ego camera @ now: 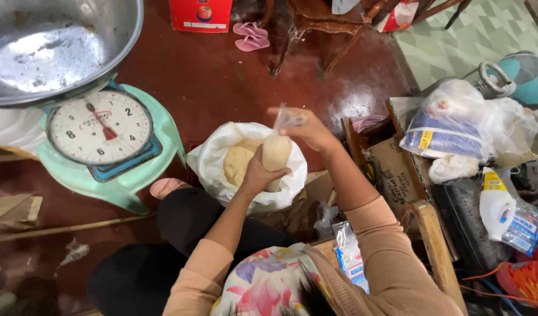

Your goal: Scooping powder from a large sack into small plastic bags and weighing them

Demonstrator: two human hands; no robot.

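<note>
Two hands meet over a filled clear bag (277, 153) of pale tan dough or flour, held just above the middle of the view. The left hand (258, 175) is wrapped around the bag's lower body from beneath, fingers closed on it. The right hand (307, 127) sits at one o'clock from the bag, pinching the twisted clear plastic neck (288, 119) between closed fingers. Directly under the bag lies a large white sack (213, 158), open at the top, with more of the same tan stuff (238, 162) inside; the held bag hangs over its mouth.

At nine o'clock from the sack stands a mint-green dial scale (105, 140) on the dark red floor (222, 70), its broad steel pan (52, 47) reaching toward eleven o'clock. At twelve o'clock, well apart, a pair of pink sandals (250, 35) lies beside a red carton (201, 14). At three o'clock a cardboard box (397, 169) and white plastic bags (468, 123) pile up, with a white bottle (495, 205) at four o'clock. Near six o'clock, a small printed packet (351, 257) rests by the person's peach sleeve (386, 234).
</note>
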